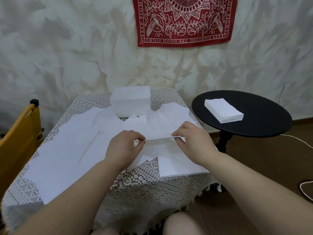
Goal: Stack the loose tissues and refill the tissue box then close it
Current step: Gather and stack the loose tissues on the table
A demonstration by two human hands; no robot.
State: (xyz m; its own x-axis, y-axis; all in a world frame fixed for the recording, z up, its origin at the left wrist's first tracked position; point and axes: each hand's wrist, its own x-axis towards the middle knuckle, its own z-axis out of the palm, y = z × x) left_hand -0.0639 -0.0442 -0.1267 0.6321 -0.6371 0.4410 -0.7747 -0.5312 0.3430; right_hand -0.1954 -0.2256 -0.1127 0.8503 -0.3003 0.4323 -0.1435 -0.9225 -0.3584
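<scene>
Two hands worked one tissue just in front of the tissue box, which sat at the far middle of the lace-covered table. The left hand pinched the sheet's left end between thumb and fingertips; the right hand was clamped on its right end the same way, so the folded edge ran taut between them, raised a little above the sheets below. Both palms faced down, wrists bent slightly, forearms reaching in from the near edge of the table.

The step in hand looked like the stacking: one sheet being folded or squared before it joined a pile. A small flat stack lay nearer than the box and to its right, directly beneath the right hand. Many loose tissues were spread nearer than the box, mostly to its left. A taller finished stack sat on the black round table, well to the right of the box.

Next, I judged, the held sheet needed lowering square onto the stack under the right hand, edges matched, with both pinches let go together so the thin paper would not skew. Filling the box seemed far off; whether it stood open could not be told.
</scene>
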